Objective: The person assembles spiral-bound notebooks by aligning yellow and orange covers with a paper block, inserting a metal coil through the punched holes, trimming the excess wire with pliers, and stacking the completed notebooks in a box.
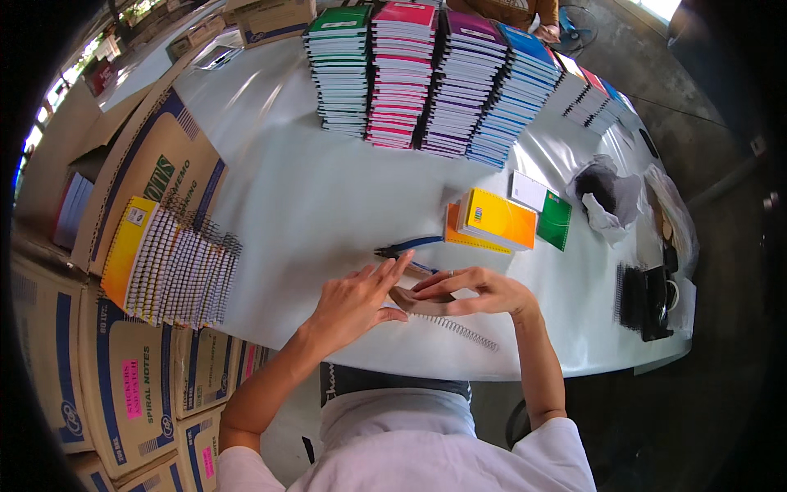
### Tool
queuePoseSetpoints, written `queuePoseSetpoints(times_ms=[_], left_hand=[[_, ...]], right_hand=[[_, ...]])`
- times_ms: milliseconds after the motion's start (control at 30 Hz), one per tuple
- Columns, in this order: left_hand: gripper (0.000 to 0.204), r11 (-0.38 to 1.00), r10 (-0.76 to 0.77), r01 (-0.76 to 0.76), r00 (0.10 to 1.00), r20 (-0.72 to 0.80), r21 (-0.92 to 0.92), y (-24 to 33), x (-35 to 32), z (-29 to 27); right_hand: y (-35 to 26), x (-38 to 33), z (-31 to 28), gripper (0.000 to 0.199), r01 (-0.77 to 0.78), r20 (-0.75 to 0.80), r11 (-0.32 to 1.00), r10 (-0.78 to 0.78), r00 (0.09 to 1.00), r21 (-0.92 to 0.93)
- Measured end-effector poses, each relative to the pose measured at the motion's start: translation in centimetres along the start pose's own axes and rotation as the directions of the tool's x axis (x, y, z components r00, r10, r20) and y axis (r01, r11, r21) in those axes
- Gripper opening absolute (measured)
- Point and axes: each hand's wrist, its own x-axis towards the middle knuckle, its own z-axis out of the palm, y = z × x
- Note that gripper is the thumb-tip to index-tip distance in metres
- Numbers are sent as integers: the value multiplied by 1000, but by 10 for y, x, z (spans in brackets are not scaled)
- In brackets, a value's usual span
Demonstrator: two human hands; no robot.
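Note:
A small brown-covered pad (422, 305) is tilted between my hands near the table's front edge. My right hand (484, 291) grips it from above with bent fingers. Against the pad's left end rests my left hand (354, 297), its fingers stretched out and the thumb apart. From under the pad a thin metal spiral coil (463, 330) sticks out to the right along the tabletop. Just beyond my fingers lie blue-handled pliers (414, 244), partly hidden by my left hand. Yellow and orange spiral notepads (498, 218) are piled beyond my right hand.
Tall notebook stacks (400, 78) stand at the back. Yellow spiral notebooks (168, 266) and cardboard boxes (135, 385) are at left. A green notepad (555, 221), crumpled white bag (607, 197) and black coils (630, 295) lie at right. Another person (512, 12) is behind the stacks.

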Motion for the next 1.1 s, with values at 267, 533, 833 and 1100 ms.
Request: queuePoseSetpoints(times_ms=[267,533,833,1100], left_hand=[[103,999,-40,42,997,69,-20,-12,3,4],[99,997,-68,68,998,-10,21,-23,-2,0],[71,985,-168,158,973,159,74,-17,-5,-13],[81,972,-235,236,960,154,12,-26,-5,-15]], right_hand=[[-2,13,1,54,36,6,996,-36,999,-79],[7,24,-6,47,36,-40,999,-36,999,-4],[3,26,-2,44,51,9,990,-50,999,-131],[0,33,0,51,137,7,989,-138,990,62]])
